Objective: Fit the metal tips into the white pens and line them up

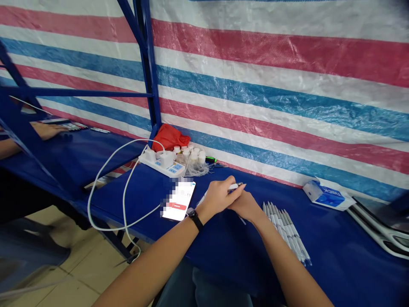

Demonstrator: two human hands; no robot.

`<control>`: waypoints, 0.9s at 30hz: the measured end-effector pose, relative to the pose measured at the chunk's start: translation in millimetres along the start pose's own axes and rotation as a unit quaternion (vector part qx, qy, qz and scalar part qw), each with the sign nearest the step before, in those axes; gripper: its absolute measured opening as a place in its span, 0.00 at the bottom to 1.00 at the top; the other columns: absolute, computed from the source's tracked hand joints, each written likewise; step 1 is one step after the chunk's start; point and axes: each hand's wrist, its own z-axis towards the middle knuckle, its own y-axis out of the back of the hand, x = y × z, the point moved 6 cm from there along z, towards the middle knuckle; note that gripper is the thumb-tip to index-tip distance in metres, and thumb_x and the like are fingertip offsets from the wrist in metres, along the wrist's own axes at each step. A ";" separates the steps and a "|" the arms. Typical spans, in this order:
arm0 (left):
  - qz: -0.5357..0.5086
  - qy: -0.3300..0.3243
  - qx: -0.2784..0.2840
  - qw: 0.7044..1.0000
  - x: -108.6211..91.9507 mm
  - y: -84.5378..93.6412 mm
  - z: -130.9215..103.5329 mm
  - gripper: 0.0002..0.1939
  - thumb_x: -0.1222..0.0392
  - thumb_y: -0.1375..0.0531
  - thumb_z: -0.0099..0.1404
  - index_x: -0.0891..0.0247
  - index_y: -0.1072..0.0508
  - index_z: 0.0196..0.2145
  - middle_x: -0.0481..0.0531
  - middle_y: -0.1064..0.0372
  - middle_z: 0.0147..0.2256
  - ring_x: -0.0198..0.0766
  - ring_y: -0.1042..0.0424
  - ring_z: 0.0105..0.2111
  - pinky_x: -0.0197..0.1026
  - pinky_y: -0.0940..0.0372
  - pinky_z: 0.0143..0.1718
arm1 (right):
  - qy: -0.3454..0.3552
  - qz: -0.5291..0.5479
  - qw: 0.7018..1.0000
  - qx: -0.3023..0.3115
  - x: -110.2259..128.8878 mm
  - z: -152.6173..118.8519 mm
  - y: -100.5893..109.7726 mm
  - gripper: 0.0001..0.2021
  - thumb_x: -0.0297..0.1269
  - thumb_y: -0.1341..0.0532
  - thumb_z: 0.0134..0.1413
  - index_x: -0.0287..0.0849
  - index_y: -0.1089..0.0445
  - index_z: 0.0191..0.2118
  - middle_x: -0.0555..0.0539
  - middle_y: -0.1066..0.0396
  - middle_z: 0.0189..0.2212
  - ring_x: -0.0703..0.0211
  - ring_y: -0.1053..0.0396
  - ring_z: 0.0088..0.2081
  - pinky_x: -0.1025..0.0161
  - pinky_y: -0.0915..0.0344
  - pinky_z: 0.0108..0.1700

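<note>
My left hand, with a black watch on its wrist, is closed on a white pen between thumb and forefinger, its tip pointing right. My right hand sits close against it, with its fingers hidden behind the left hand. Beneath the right hand, a thin pale end of something pokes out, too small to name. Part of a white item shows beside the left hand. Right of my right forearm, several white pens lie side by side in a row. A lit phone lies left of my left wrist.
A white power strip with plugged-in chargers and looping cables stands at the back left. Beside it are small white-capped bottles and a red bag. A blue-and-white tissue pack lies right. Another person's hand rests on the neighbouring table.
</note>
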 end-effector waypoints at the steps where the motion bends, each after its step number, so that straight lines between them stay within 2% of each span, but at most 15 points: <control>1: -0.009 0.004 -0.004 1.000 -0.6 -1.5 -0.7 0.18 0.49 0.44 0.70 0.60 0.41 0.25 0.42 0.41 0.19 0.31 0.40 0.20 0.34 0.50 0.25 | 0.005 0.024 1.000 -0.017 -1.3 1.6 7.6 0.03 0.30 0.35 0.41 0.43 0.29 0.27 0.50 0.27 0.23 0.53 0.26 0.32 0.64 0.41 0.29; 3: -0.026 0.022 -0.025 0.999 0.5 -1.3 -1.3 0.19 0.49 0.44 0.69 0.60 0.43 0.24 0.41 0.43 0.19 0.30 0.42 0.21 0.34 0.51 0.24 | 0.010 0.076 0.994 -0.074 -4.9 4.8 28.2 0.02 0.35 0.37 0.44 0.43 0.29 0.27 0.49 0.27 0.23 0.55 0.27 0.30 0.64 0.40 0.29; 5: -0.037 0.043 -0.045 0.997 2.8 0.4 -1.1 0.20 0.48 0.44 0.68 0.60 0.45 0.24 0.41 0.45 0.18 0.30 0.43 0.20 0.34 0.51 0.24 | 0.026 0.163 0.971 -0.173 -7.0 4.8 54.3 0.05 0.38 0.39 0.45 0.43 0.31 0.29 0.50 0.28 0.24 0.59 0.30 0.27 0.64 0.39 0.28; 6: -0.039 0.050 -0.051 0.997 3.7 1.0 -0.7 0.21 0.48 0.44 0.68 0.60 0.45 0.23 0.41 0.46 0.18 0.30 0.44 0.20 0.34 0.51 0.24 | 0.050 0.229 0.943 -0.237 -6.7 1.9 68.1 0.06 0.39 0.38 0.45 0.43 0.32 0.30 0.51 0.29 0.25 0.61 0.32 0.25 0.64 0.39 0.27; 8: -0.030 0.056 -0.053 0.997 4.8 1.4 0.3 0.21 0.49 0.44 0.67 0.60 0.47 0.23 0.40 0.48 0.17 0.30 0.47 0.20 0.34 0.52 0.24 | 0.121 0.367 0.852 -0.352 -4.1 -9.8 90.4 0.09 0.39 0.35 0.43 0.44 0.35 0.28 0.53 0.31 0.25 0.65 0.36 0.22 0.66 0.40 0.25; 10: -0.007 0.059 -0.053 0.997 5.0 1.5 1.3 0.21 0.50 0.43 0.67 0.60 0.47 0.22 0.40 0.49 0.17 0.30 0.50 0.20 0.35 0.53 0.24 | 0.192 0.455 0.762 -0.419 1.6 -24.3 101.1 0.12 0.37 0.32 0.41 0.44 0.37 0.27 0.55 0.33 0.26 0.68 0.37 0.21 0.67 0.41 0.24; 12: 0.016 0.067 -0.054 0.996 5.6 1.6 2.1 0.21 0.52 0.42 0.66 0.60 0.47 0.22 0.41 0.49 0.17 0.30 0.51 0.20 0.36 0.54 0.24 | 0.234 0.466 0.735 -0.434 11.4 -35.3 101.5 0.12 0.35 0.31 0.43 0.44 0.37 0.28 0.56 0.33 0.27 0.68 0.36 0.22 0.67 0.41 0.24; 15: 0.027 0.090 -0.049 0.994 7.6 1.2 2.7 0.19 0.53 0.43 0.66 0.60 0.45 0.22 0.41 0.48 0.17 0.32 0.48 0.20 0.36 0.54 0.25 | 0.263 0.440 0.744 -0.428 24.8 -45.3 91.4 0.11 0.35 0.30 0.48 0.44 0.34 0.30 0.54 0.31 0.27 0.67 0.34 0.23 0.67 0.39 0.24; 18: 0.022 0.105 -0.035 0.994 9.5 0.5 2.8 0.16 0.55 0.43 0.66 0.59 0.44 0.23 0.41 0.48 0.18 0.32 0.47 0.20 0.35 0.54 0.25 | 0.269 0.403 0.775 -0.407 32.8 -46.8 75.1 0.10 0.36 0.30 0.49 0.43 0.33 0.31 0.53 0.29 0.27 0.65 0.32 0.24 0.67 0.36 0.24; 23: -0.008 0.095 -0.012 0.995 10.1 -0.3 4.0 0.16 0.58 0.43 0.64 0.59 0.47 0.23 0.40 0.50 0.18 0.32 0.51 0.20 0.36 0.55 0.25 | 0.272 0.346 0.832 -0.337 39.4 -40.2 52.1 0.06 0.36 0.33 0.52 0.43 0.31 0.32 0.51 0.27 0.28 0.63 0.30 0.27 0.65 0.31 0.30; 25: -0.014 0.093 -0.018 0.995 10.8 0.6 4.2 0.16 0.58 0.43 0.64 0.59 0.48 0.23 0.41 0.50 0.18 0.32 0.51 0.20 0.36 0.55 0.26 | 0.273 0.345 0.832 -0.338 38.5 -40.0 51.9 0.06 0.36 0.33 0.52 0.43 0.30 0.32 0.51 0.27 0.27 0.63 0.29 0.27 0.66 0.30 0.30; 27: -0.012 0.099 -0.033 0.994 12.3 1.9 3.9 0.16 0.57 0.44 0.65 0.59 0.47 0.23 0.41 0.50 0.18 0.32 0.50 0.20 0.36 0.55 0.26 | 0.268 0.363 0.807 -0.380 34.6 -43.3 58.2 0.07 0.36 0.32 0.52 0.43 0.32 0.32 0.51 0.27 0.28 0.64 0.29 0.26 0.66 0.31 0.29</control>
